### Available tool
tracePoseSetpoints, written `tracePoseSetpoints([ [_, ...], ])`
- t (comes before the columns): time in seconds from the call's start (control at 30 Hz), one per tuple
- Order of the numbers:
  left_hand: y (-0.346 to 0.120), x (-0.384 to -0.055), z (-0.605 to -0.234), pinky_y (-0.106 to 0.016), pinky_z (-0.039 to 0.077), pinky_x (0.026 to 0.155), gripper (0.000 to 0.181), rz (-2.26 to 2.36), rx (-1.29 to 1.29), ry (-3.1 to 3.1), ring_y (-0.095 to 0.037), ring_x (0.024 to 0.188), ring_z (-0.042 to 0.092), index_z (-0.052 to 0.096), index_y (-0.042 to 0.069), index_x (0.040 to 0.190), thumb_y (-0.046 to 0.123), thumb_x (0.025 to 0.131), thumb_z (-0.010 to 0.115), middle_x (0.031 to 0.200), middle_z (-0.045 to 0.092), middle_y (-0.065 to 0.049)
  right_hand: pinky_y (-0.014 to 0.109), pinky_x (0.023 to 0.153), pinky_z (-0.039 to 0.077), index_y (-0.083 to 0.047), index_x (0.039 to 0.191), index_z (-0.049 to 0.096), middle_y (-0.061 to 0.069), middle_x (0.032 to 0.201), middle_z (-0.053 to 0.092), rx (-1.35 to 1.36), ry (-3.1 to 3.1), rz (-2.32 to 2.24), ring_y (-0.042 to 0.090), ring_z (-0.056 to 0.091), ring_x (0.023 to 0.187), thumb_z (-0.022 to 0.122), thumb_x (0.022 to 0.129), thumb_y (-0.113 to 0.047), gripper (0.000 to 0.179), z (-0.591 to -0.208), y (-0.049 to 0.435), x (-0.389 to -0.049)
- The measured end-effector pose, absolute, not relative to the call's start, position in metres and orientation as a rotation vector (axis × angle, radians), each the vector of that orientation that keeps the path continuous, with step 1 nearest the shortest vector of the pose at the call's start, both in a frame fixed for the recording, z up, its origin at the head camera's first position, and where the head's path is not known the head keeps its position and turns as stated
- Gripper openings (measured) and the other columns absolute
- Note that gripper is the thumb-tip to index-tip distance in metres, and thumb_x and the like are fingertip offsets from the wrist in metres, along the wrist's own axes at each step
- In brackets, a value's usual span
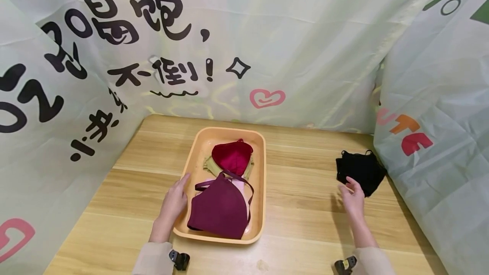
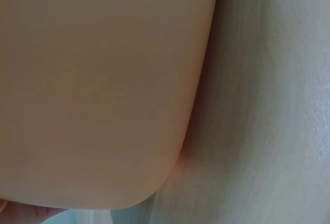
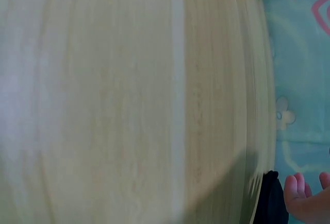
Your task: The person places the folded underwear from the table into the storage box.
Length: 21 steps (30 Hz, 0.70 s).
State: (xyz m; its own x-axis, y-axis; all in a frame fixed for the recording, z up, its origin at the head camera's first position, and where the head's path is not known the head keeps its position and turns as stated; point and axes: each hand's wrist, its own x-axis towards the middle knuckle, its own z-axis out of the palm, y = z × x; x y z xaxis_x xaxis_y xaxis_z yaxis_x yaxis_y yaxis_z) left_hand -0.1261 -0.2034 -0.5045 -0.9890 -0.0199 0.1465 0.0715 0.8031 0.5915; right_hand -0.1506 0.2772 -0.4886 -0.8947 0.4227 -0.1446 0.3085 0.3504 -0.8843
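Observation:
An orange tray (image 1: 261, 181) stands on the table, holding folded bras. The purple bra (image 1: 219, 207) lies at its near end with thin straps looped over the top; behind it a dark red bra (image 1: 231, 156) rests on a beige one (image 1: 209, 164). My left hand (image 1: 175, 200) touches the tray's left rim, fingers stretched along it. The left wrist view is mostly filled by the tray's outer wall (image 2: 103, 90). Off to the right, my right hand (image 1: 352, 198), its fingers loosely bent, hovers at the near edge of a folded black bra (image 1: 359, 169) and holds nothing.
A wooden table (image 1: 298, 207) carries everything. Printed cloth (image 1: 305, 63) hangs behind it and along both sides; the right cloth (image 1: 439, 181) comes down close beside the black bra. Something pink (image 1: 240, 185) shows under the purple bra.

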Motion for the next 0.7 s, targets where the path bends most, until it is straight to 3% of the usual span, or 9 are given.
tracePoseSetpoints([
  [0.13,-0.204,-0.126,-0.505,-0.033,0.042,0.048,0.060,-0.938,-0.045,-2.837,-0.024,0.057,0.048,0.044,-0.002,0.131,-0.017,0.072,0.047,0.103,0.058,-0.029,0.006,0.063,0.032,0.006,0.137,0.031,0.029,0.130,0.035,-0.683,-2.493,1.559,0.034,0.039,0.111,0.043,0.093,-0.014,0.050,-0.488,0.283,-0.153],
  [0.4,-0.204,-0.125,-0.506,-0.040,0.047,0.053,0.060,-0.922,-0.070,-2.801,-0.029,0.063,0.053,0.046,-0.003,0.129,-0.017,0.071,0.048,0.101,0.059,-0.029,0.018,0.074,0.036,0.006,0.137,0.030,0.031,0.130,0.033,-0.751,-2.446,1.549,0.034,0.039,0.109,0.040,0.093,-0.015,0.050,-0.489,0.297,-0.156],
  [0.6,-0.203,-0.125,-0.505,-0.042,0.047,0.054,0.060,-0.914,-0.065,-2.801,-0.031,0.064,0.054,0.046,-0.002,0.129,-0.017,0.071,0.049,0.102,0.059,-0.029,0.008,0.063,0.033,0.007,0.137,0.030,0.031,0.128,0.032,-0.792,-2.416,1.523,0.034,0.039,0.105,0.041,0.092,-0.014,0.051,-0.488,0.307,-0.158],
  [0.7,-0.203,-0.126,-0.505,-0.040,0.046,0.052,0.060,-0.918,-0.064,-2.803,-0.031,0.064,0.054,0.046,-0.002,0.130,-0.017,0.071,0.049,0.104,0.058,-0.029,0.016,0.074,0.036,0.006,0.137,0.031,0.030,0.128,0.032,-0.826,-2.409,1.488,0.034,0.036,0.109,0.041,0.091,-0.014,0.051,-0.487,0.311,-0.160],
])
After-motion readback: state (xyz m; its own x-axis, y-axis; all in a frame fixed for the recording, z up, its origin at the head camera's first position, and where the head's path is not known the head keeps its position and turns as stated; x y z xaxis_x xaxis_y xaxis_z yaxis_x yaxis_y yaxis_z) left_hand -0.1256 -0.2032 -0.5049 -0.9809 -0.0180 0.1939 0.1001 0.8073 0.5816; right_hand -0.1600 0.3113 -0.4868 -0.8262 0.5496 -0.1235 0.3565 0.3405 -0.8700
